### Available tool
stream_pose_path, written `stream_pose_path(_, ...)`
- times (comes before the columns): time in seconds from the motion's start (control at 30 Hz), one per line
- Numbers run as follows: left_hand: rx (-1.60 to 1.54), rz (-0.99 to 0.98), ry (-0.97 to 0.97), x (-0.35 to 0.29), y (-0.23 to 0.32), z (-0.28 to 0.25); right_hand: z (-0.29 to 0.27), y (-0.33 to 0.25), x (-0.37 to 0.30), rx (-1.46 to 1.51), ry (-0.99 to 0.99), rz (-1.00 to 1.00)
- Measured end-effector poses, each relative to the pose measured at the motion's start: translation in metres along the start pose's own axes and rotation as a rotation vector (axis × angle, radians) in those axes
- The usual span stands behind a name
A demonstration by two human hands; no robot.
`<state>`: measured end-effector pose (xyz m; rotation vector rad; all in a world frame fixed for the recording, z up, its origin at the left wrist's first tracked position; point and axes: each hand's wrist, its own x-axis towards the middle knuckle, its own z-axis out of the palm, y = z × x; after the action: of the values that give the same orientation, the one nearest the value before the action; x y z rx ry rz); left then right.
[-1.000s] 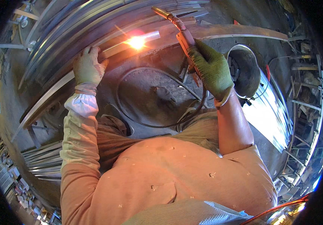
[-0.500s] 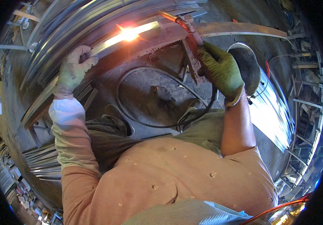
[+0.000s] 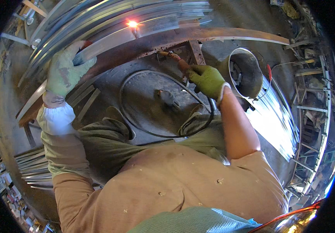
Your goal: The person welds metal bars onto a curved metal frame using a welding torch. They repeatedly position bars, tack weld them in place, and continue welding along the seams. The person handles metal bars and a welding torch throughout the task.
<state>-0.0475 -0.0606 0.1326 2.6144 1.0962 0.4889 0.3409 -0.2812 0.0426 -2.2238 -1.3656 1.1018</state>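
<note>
Head view: left hand (image 3: 67,70), gloved, thumb and fingers closed round the near end of a silver metal bar (image 3: 103,46). Bar slants away from that hand, ahead and to the right. Small orange-red glow (image 3: 132,24) on it, well out from the fingers; cannot tell if the bar runs on past it.

Right hand (image 3: 208,80), gloved, fingers wrapped round a torch (image 3: 183,66), nozzle pointing left, apart from the glow.

Rusty beam (image 3: 167,40) ahead of the right hand, running from beyond it back past the left hand. Dark bucket (image 3: 263,79) just right of the right hand. Hose loop (image 3: 122,93) on the floor between the hands, nearer the body. Long metal strips (image 3: 74,31) ahead of the left hand.
</note>
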Motion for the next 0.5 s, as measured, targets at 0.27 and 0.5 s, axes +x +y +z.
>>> stream_pose_path(0.27, -0.038, -0.093, -0.032, -0.031, 0.011, 0.0, 0.056, 0.032, 0.034, -0.186, 0.103, 0.001)
stream_pose_path(0.5, 0.031, 0.065, 0.114, -0.045, 0.01, 0.01, 0.1, 0.081, 0.12, -0.312, 0.06, 0.015)
